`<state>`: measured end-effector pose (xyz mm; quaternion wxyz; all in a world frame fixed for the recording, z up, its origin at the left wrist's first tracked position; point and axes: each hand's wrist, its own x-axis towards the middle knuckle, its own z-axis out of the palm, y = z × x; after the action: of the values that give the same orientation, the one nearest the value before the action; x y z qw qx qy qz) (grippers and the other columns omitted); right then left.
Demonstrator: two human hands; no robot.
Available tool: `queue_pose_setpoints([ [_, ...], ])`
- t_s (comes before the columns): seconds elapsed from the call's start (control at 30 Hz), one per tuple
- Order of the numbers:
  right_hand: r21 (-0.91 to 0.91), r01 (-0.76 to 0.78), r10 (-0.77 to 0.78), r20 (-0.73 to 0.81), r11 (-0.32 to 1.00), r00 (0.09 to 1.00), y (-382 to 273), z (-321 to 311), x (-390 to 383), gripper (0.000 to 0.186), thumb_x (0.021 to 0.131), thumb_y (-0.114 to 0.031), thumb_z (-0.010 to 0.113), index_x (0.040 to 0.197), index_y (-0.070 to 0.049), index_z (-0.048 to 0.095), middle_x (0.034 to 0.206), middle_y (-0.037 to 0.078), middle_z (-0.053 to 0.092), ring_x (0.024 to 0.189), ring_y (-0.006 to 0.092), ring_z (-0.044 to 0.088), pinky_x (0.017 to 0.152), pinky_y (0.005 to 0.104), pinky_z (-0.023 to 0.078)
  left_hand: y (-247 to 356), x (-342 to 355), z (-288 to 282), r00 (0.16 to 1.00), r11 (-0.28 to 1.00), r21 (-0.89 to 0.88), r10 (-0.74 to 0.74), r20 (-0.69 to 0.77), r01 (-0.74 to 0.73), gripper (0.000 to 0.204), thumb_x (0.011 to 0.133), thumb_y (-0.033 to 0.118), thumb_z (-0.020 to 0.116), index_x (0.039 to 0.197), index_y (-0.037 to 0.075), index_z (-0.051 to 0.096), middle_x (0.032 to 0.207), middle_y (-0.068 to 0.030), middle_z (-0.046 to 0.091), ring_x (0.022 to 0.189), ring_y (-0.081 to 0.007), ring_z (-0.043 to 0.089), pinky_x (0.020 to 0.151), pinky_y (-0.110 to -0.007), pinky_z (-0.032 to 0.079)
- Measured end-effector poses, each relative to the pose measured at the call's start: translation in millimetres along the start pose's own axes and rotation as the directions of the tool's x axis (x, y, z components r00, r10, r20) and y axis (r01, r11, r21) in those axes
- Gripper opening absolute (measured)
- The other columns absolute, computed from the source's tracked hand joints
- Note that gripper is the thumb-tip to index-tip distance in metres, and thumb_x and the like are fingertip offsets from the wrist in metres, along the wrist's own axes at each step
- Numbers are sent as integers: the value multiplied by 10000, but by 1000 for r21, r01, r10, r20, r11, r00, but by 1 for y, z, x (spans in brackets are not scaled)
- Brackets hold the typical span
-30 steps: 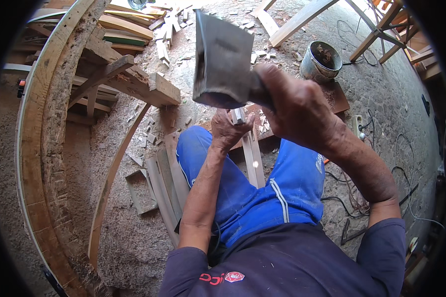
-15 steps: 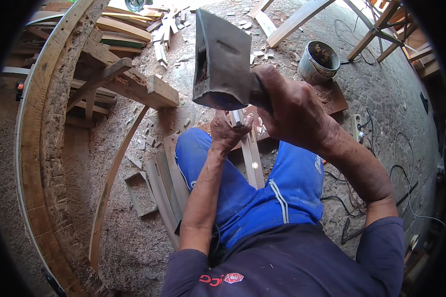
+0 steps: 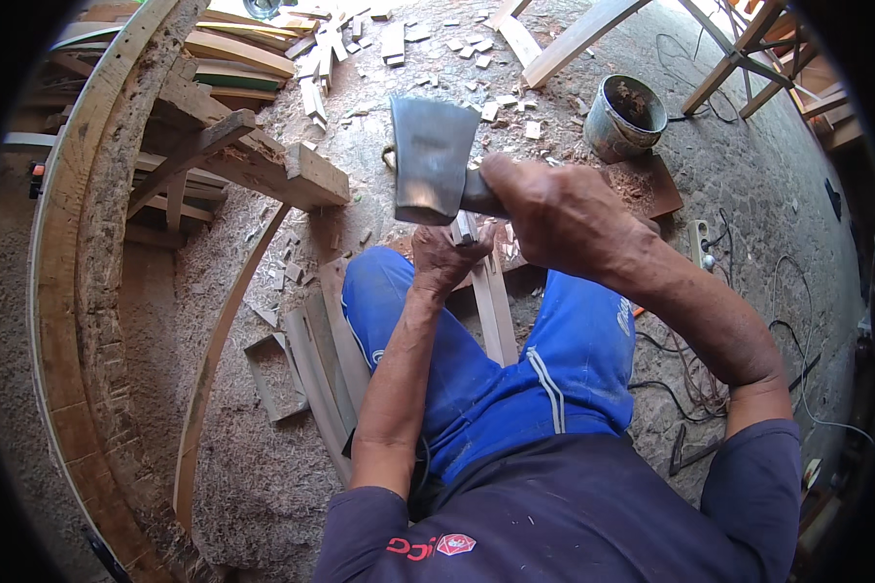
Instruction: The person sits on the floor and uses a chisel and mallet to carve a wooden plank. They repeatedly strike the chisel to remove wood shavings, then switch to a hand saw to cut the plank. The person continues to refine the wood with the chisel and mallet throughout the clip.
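My right hand (image 3: pixel 564 209) is wrapped round the short handle of a hatchet (image 3: pixel 434 155). Its broad grey steel head is raised in front of me, blade edge away and blunt back toward me. Just below that blunt end, my left hand (image 3: pixel 445 260) grips a narrow bar with a square grey end (image 3: pixel 465 229); its lower part is hidden, so its kind is unclear. A pale wooden strip (image 3: pixel 496 316) runs from under my left hand back between my knees. The hatchet head appears apart from the bar.
A curved timber frame (image 3: pixel 78 321) rises at the left, with a thick beam (image 3: pixel 316 180) jutting inward. A stained bucket (image 3: pixel 612 126) stands at the far right, near a power strip (image 3: pixel 698 243) and loose cables. Offcuts (image 3: pixel 394 44) and shavings litter the floor.
My right hand has lowered the hatchet toward the bar, and its head has tilted and looks smaller. My left hand stays in place on the bar.
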<state>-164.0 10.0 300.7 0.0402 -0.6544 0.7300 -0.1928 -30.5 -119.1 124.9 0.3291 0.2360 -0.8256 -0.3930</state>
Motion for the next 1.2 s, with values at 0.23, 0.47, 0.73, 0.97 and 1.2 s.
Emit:
queue_pose_setpoints([
  [0.23,-134,27,-7,145,991,989,8,4,9,230,861,-68,666,1035,-14,527,802,215,715,748,384,743,608,503,581,-1,5,-1,1000,999,33,-10,28,9,349,767,307,864,989,70,738,844,-74,740,715,-216,715,664,-374,562],
  [0.47,-91,-88,118,405,992,907,28,22,5,349,853,-143,713,1089,35,529,861,262,714,877,429,733,731,535,576,-23,-25,27,978,983,25,-185,95,183,581,825,395,830,1188,-5,617,1121,-207,692,978,-370,688,836,-447,555],
  [0.73,313,-266,237,129,912,963,81,78,4,394,843,-145,705,1189,-39,549,997,228,674,946,440,688,814,503,536,-28,-100,90,589,574,387,-803,93,721,868,749,530,827,1303,-7,431,1324,-248,544,1186,-430,610,969,-529,506],
  [0.97,-146,-123,179,481,982,858,157,137,38,324,846,-90,669,1136,-49,532,979,167,708,967,399,716,790,484,581,-34,-105,105,641,572,362,-762,-98,736,658,759,426,780,1161,17,457,1167,-217,543,1122,-432,610,897,-554,520],
  [1.2,-162,-224,253,197,961,947,187,149,104,182,920,-40,558,1099,-51,528,909,172,716,862,369,744,695,472,612,-48,-123,113,574,526,322,-816,-70,787,656,759,399,784,1217,21,506,1171,-200,565,1041,-439,646,885,-531,530],
])
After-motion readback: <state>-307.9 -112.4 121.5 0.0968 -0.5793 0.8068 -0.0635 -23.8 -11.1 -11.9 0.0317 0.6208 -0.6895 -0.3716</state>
